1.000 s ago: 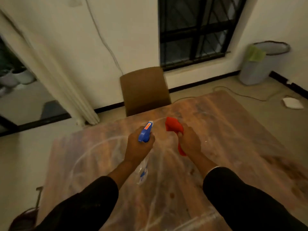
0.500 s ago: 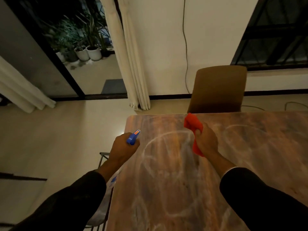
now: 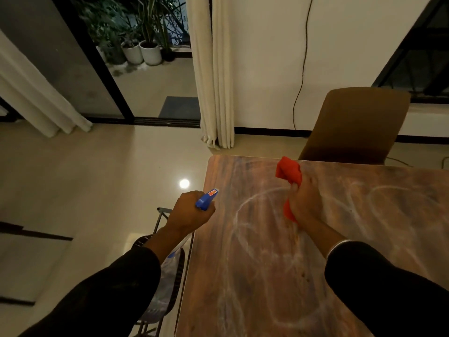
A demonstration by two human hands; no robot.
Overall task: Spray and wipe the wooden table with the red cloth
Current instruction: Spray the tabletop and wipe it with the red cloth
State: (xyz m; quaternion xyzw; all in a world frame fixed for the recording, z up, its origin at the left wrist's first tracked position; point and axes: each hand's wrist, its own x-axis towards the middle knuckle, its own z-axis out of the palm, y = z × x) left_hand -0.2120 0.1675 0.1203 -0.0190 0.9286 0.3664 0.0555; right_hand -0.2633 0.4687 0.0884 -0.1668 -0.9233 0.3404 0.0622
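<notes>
The wooden table (image 3: 255, 276) fills the lower right, its top marked with white looping smears. My right hand (image 3: 305, 203) is held above the table near its far edge, closed around the bunched red cloth (image 3: 289, 172), which sticks out above and below the fist. My left hand (image 3: 189, 212) grips a spray bottle (image 3: 206, 199) with a blue trigger head, held just beyond the table's left edge. The bottle's clear body (image 3: 170, 271) hangs below the wrist, partly hidden by my forearm.
A brown chair (image 3: 357, 122) stands against the table's far edge. A dark metal-framed chair (image 3: 162, 239) sits under my left arm beside the table. White curtains (image 3: 213, 69), a wall cable, a glass door with potted plants (image 3: 143, 49) lie beyond the glossy floor.
The view has swung left, from the table's middle and window toward its left corner and the glass door. My left hand with the bottle now sits off the table's left edge.
</notes>
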